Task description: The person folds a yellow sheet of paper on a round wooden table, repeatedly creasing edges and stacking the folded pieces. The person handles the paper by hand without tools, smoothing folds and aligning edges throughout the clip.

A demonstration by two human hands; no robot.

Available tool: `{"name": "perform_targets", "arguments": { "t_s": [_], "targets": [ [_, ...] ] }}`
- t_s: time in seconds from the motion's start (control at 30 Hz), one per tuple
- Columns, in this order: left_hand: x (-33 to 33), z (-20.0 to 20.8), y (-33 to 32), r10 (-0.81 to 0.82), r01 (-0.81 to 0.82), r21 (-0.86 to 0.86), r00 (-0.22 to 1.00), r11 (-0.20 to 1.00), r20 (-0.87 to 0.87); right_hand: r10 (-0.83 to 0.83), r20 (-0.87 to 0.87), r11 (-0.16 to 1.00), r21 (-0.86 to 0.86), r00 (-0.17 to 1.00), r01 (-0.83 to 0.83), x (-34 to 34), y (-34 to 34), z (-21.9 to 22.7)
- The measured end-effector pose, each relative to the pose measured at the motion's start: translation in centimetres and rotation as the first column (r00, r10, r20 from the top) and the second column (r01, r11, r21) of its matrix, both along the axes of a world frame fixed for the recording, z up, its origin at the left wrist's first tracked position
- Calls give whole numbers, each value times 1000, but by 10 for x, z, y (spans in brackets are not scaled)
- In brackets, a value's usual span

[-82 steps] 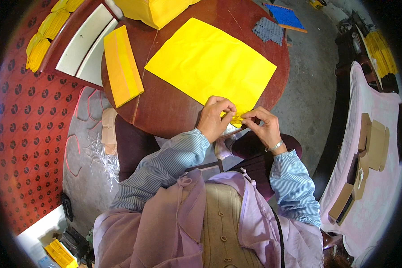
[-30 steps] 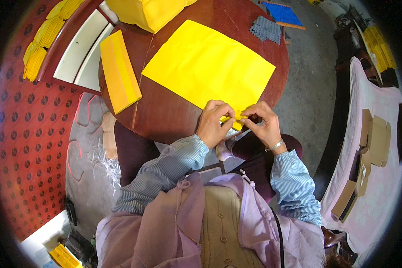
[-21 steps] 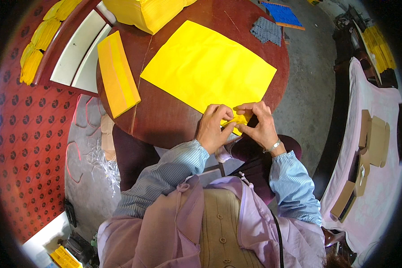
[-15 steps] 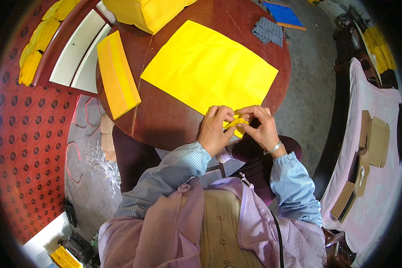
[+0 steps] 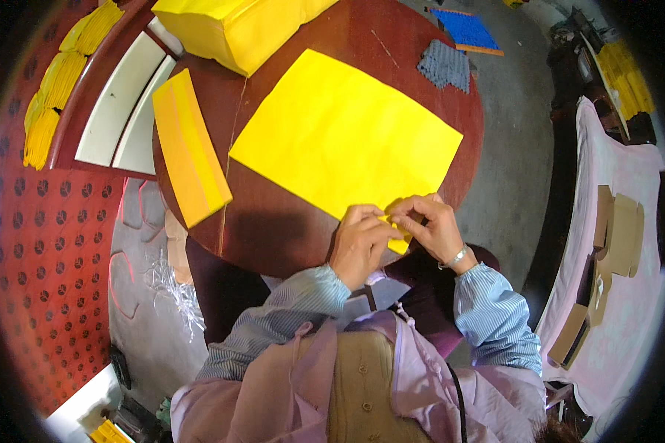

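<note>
On the round bench (image 5: 273, 221) lies a yellow sheet (image 5: 347, 133). The left hand (image 5: 357, 247) and right hand (image 5: 434, 230) pinch its near corner.

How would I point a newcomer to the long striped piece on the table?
Start at the round red-brown table in front of the person. Near its left edge, left of the large yellow sheet, lies the striped piece, long and narrow. Orange bands along its length set it apart from that plain sheet and the bulky yellow block beyond.
</note>
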State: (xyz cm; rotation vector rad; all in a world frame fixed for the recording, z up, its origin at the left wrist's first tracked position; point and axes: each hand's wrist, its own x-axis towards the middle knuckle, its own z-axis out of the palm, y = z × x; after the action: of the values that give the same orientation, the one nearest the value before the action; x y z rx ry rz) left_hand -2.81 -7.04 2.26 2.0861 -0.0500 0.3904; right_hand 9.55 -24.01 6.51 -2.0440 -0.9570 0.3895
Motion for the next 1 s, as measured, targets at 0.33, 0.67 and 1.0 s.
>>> {"name": "perform_targets", "arguments": {
  "t_s": [0.33,0.67,1.0],
  "targets": [
    [0,4,1,-19,17,-68,999,998,-34,-247,657,810,-263,713,523,246,50,-32],
    [0,6,2,1,-3,-33,998,999,-60,-250,119,967,71,961,243,122,-24,-2],
    [1,2,1,17,-16,9,998,1000,-64,109,254,993,13,961,-117,-43,-48,-3]
  ]
}}
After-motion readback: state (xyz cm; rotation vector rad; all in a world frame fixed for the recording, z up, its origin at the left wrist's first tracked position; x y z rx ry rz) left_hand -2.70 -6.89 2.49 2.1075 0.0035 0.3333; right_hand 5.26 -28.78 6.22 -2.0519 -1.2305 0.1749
